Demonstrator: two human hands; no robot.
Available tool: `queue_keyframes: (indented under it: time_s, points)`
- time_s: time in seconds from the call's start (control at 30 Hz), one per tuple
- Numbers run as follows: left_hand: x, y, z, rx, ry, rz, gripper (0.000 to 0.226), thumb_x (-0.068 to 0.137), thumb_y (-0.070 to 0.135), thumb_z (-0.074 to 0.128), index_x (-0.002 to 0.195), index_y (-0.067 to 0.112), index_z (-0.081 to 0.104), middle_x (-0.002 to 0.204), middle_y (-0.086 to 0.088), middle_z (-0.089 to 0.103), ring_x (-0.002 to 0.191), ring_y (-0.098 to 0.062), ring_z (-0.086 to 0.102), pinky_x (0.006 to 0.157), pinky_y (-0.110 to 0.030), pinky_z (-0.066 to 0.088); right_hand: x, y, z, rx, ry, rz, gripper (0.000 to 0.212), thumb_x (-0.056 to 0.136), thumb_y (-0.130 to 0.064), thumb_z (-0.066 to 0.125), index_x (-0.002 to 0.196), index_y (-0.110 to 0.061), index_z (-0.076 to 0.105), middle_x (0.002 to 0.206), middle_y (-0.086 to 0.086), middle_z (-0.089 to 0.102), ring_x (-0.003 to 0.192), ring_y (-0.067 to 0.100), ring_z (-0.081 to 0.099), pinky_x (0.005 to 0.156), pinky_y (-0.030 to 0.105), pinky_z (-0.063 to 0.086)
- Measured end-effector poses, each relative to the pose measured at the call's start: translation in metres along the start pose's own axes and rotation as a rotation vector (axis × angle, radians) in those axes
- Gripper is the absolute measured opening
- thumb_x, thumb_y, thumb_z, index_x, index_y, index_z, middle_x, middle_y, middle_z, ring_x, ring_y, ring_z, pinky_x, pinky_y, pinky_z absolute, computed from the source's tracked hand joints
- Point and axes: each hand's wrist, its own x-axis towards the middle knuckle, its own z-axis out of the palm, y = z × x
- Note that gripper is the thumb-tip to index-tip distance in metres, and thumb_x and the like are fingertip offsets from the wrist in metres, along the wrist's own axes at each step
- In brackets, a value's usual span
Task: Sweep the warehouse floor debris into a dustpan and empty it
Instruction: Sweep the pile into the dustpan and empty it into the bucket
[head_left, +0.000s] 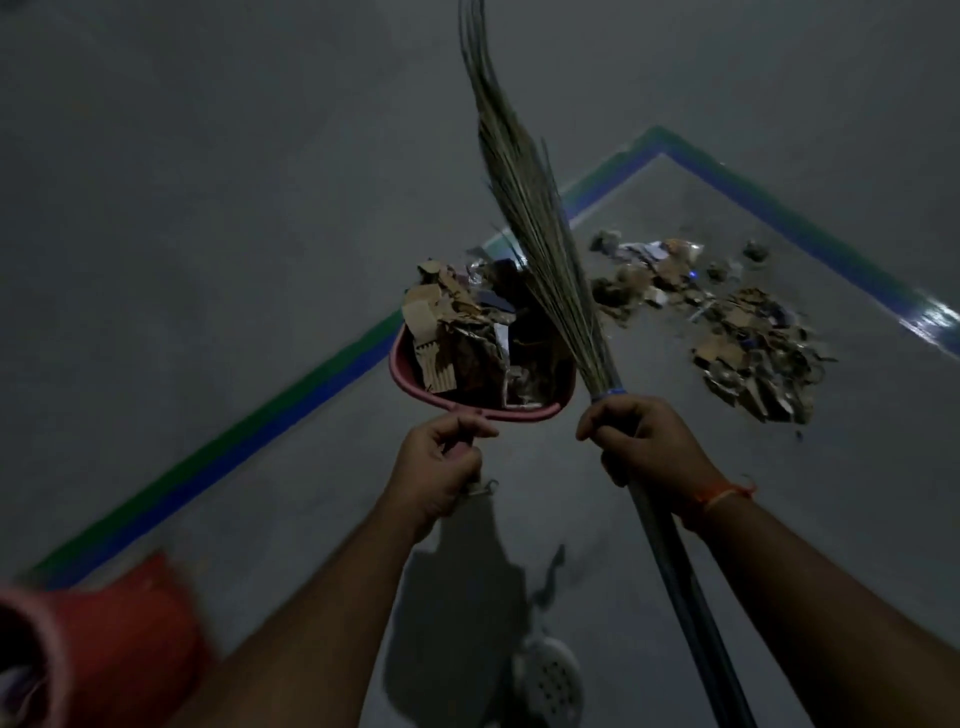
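My left hand grips the handle of a pink dustpan, held above the grey floor and heaped with cardboard scraps and paper. My right hand grips the broom just below its blue binding; the long grass bristles point up and away, crossing over the pan's right side. A loose pile of debris lies on the floor to the right of the pan.
A green and blue floor stripe runs diagonally and turns a corner at the top right. A red bucket stands at the lower left, blurred. A white perforated object lies near the bottom centre.
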Motion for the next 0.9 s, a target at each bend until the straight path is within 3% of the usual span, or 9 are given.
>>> queue_keyframes:
  time_s: [0.27,0.5,0.7,0.9]
  points:
    - [-0.118,-0.062,-0.167,-0.091,0.249,-0.002,0.042,0.085,-0.012,0.052,0.089,0.022,0.075,0.058,-0.013,0.056,0.044,-0.018,0.039,0.044,-0.022,0.034,-0.039,-0.055,0.187,-0.067,-0.266,-0.092,0.026,0.089,0.015,0.048,0.080,0.000,0.067,0.049,0.005,0.048,0.041,0.022,0.049,0.044,0.031,0.043]
    - [-0.224,-0.121,-0.282,-0.183,0.408,-0.036,0.036,0.087,-0.016,0.051,0.093,0.012,0.073,0.059,-0.014,0.054,0.039,-0.013,0.043,0.039,-0.016,0.034,-0.088,-0.069,0.345,-0.133,-0.472,-0.138,0.028,0.089,0.015,0.049,0.078,-0.002,0.068,0.045,0.001,0.049,0.038,0.022,0.048,0.043,0.028,0.041]
    - [-0.307,-0.186,-0.364,-0.230,0.546,-0.079,0.041,0.086,-0.010,0.055,0.090,0.025,0.075,0.061,-0.012,0.061,0.050,-0.021,0.052,0.053,-0.032,0.042,-0.133,-0.068,0.464,-0.199,-0.648,-0.165,0.029,0.090,0.014,0.050,0.078,-0.005,0.068,0.047,0.003,0.051,0.039,0.022,0.050,0.044,0.028,0.042]
    - [-0.375,-0.225,-0.407,-0.301,0.654,-0.085,0.029,0.090,-0.014,0.055,0.094,0.009,0.072,0.056,0.003,0.061,0.043,-0.010,0.047,0.040,-0.019,0.037,-0.166,-0.059,0.545,-0.275,-0.779,-0.149,0.027,0.092,0.010,0.051,0.080,-0.006,0.069,0.048,-0.001,0.053,0.041,0.020,0.051,0.045,0.028,0.043]
